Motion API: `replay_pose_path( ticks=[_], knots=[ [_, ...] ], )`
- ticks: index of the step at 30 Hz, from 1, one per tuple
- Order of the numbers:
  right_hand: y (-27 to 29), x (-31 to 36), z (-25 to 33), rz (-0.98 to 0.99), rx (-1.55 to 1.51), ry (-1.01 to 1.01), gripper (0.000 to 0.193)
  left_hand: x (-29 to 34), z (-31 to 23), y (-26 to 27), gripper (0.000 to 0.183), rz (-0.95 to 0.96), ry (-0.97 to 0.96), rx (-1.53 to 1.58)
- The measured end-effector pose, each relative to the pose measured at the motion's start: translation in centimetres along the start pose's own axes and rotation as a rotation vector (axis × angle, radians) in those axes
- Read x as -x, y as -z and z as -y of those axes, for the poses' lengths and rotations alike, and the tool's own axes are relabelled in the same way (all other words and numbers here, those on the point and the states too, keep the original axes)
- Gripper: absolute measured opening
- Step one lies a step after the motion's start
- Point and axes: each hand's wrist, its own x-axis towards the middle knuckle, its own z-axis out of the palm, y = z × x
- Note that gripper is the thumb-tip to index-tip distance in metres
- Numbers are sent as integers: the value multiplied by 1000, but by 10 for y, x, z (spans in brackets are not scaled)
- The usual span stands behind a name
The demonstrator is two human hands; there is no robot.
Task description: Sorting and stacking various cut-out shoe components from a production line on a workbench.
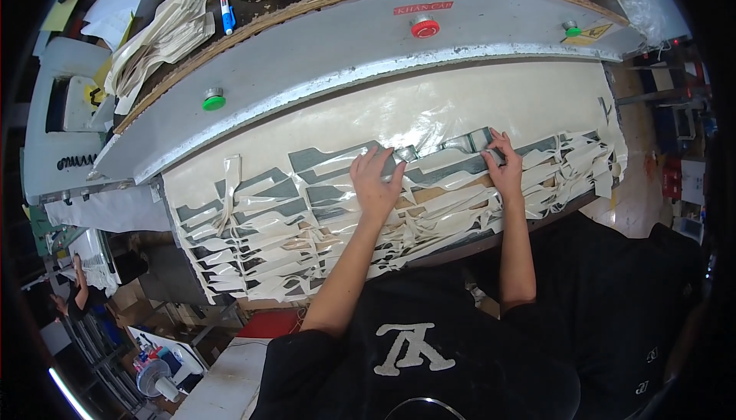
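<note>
A long, narrow metal cutting die (466, 144) with a see-through middle lies on a glossy cream sheet (383, 98). My left hand (376, 182) holds its left end, fingers and thumb spread around it. At the other end, my right hand (504, 165) grips the die between thumb and fingers. Below both hands the sheet is cut into rows of strap-shaped openings, with dark green and brown board showing through. Thin cream offcut strips (429, 221) hang together there, curled and tangled. One loose cut strap (230, 190) lies across the left part.
Beyond the sheet runs the grey press beam (322, 63) with a red button (425, 27) and green buttons (214, 100). Stacked cream pieces (161, 44) and a blue marker (226, 6) lie on top. A fan (157, 378) stands lower left; another person (80, 290) works far left.
</note>
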Motion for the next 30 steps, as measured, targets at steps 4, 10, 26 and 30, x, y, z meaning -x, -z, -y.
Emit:
replay_pose_path(
  ticks=[4, 10, 26, 30],
  knots=[
    [6, 2, -6, 12, 24, 19, 19, -4, -4, 2, 46, 35, -8, -5],
    [8, 20, 72, -182, 135, 116, 30, -15, -7, 54, 53, -146, 53, 153],
    [-66, 188, 134, 290, 220, 239, 43, -79, 20, 239, 33, -542, 43, 500],
    [-72, 187, 136, 237, 228, 283, 42, -64, 22, 243, 34, -558, 94, 402]
  ],
)
